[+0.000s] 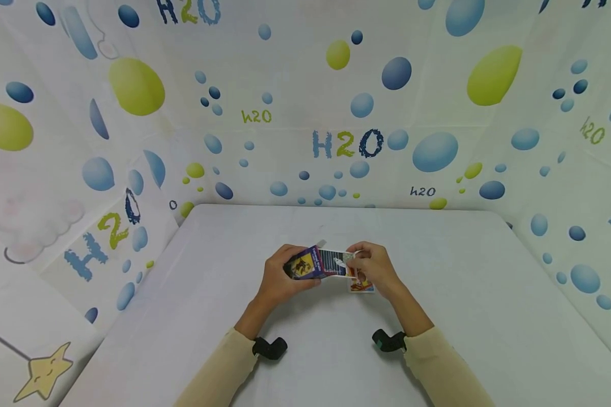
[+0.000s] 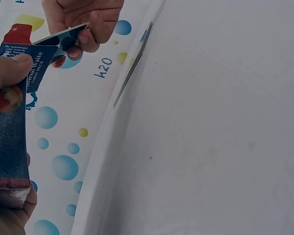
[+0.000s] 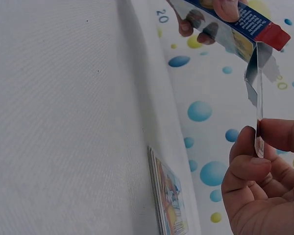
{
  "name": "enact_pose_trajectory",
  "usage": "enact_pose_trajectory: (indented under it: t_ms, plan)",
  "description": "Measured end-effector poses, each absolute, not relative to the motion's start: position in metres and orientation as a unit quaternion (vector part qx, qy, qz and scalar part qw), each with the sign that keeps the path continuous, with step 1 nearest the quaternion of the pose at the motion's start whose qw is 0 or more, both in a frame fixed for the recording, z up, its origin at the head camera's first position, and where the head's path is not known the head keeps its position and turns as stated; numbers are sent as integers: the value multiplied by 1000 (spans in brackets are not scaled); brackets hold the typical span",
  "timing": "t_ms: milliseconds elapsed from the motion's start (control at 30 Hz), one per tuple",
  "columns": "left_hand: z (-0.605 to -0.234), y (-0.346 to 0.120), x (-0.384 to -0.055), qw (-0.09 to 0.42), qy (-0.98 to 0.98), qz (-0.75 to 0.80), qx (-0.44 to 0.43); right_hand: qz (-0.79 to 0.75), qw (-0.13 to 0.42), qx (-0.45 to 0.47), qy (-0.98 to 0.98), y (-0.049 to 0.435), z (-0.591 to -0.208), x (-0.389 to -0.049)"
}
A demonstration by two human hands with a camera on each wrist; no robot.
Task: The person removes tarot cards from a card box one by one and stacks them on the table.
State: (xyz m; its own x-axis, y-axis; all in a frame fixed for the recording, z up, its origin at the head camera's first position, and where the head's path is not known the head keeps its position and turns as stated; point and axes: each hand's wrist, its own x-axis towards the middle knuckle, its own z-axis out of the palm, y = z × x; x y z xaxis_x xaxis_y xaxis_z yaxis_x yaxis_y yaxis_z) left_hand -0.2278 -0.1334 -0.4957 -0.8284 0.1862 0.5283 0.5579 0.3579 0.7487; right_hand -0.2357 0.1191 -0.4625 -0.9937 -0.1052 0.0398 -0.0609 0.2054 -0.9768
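Note:
My left hand [image 1: 280, 277] grips a blue tarot card box [image 1: 304, 264], held tilted over the white table. Printed on the box [image 2: 10, 142] in the left wrist view are the words "Waite" and "Tarot Deck". Its red end flap [image 3: 274, 35] sticks out, folded open. Between thumb and fingers, my right hand [image 1: 379, 268] pinches the far end of a thin card [image 3: 259, 107], whose other end meets the box's open end. Below the right hand, a small stack of picture cards [image 1: 361, 287] lies on the table.
The white table [image 1: 224, 243] spreads around both hands. Behind it hangs a white backdrop [image 1: 295, 68] with blue and green spots and "H2O" lettering. A black wrist camera [image 1: 271, 348] is strapped to the left wrist, another camera [image 1: 388, 341] to the right.

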Motion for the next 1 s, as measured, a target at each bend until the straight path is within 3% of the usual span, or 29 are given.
enact_pose_trajectory:
  t_ms: [433,1000]
  plan:
    - [-499,-134,-230,192,-807,-507,-235,-652,-17,-74,755,124,-465,-239]
    - [-500,-134,-231,200,-809,-501,-234,-668,-14,-127,734,129,-466,-239]
